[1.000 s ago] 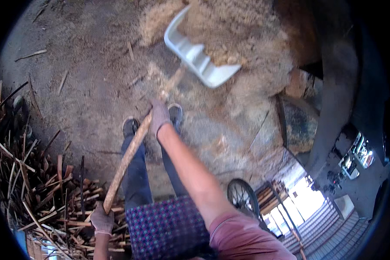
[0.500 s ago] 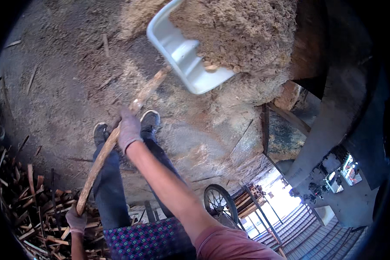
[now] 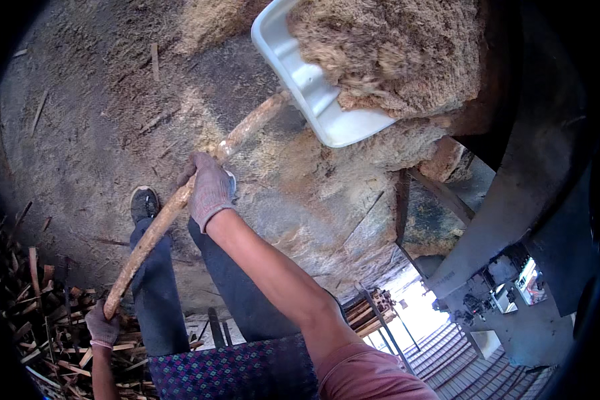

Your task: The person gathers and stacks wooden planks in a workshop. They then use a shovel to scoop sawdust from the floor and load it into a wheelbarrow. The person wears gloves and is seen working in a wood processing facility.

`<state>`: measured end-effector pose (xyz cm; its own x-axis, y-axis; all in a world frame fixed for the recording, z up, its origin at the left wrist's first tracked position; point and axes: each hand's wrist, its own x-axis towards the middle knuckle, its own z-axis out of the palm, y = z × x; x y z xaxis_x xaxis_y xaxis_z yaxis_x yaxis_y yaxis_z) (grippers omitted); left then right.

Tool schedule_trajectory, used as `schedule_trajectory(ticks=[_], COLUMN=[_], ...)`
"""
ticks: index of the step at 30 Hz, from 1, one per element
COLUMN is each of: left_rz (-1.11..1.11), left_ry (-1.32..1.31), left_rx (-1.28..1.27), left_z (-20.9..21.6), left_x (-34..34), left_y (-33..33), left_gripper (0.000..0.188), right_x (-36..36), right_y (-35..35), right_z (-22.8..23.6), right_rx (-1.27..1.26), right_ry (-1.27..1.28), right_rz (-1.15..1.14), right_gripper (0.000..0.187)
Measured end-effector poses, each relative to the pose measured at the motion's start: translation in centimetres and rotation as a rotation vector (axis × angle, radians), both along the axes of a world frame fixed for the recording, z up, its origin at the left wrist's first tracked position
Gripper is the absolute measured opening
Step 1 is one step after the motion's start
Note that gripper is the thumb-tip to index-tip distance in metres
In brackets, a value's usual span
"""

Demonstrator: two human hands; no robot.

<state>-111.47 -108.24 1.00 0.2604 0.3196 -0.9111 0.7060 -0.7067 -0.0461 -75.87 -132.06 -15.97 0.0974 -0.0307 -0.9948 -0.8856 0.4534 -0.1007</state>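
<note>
Wooden shovel handle | your gloved right hand clamps it mid-shaft | your left hand clutches its end | white scoop carries sawdust.

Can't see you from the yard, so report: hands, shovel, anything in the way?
Both gloved hands shut on shovel handle: right hand mid-shaft, left hand at the end. White scoop raised, loaded with sawdust. Scrap wood piled at left.
</note>
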Motion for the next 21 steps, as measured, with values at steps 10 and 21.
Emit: schedule_trajectory(ticks=[10, 21], left_rz=[-0.047, -0.05], left_ry=[-0.191, -0.282], left_rx=[-0.141, -0.018], left_z=[-2.8, -7.6], left_x=[3.6, 7.2], left_y=[-5.0, -7.1], left_gripper=[0.034, 0.044], right_x=[7.2, 11.7], right_y=[-4.4, -7.9], right_z=[2.1, -2.0], right_rx=[-0.136, 0.06], right_ry=[-0.039, -0.14], right_rz=[0.071, 0.114], right_gripper=[0.026, 0.015])
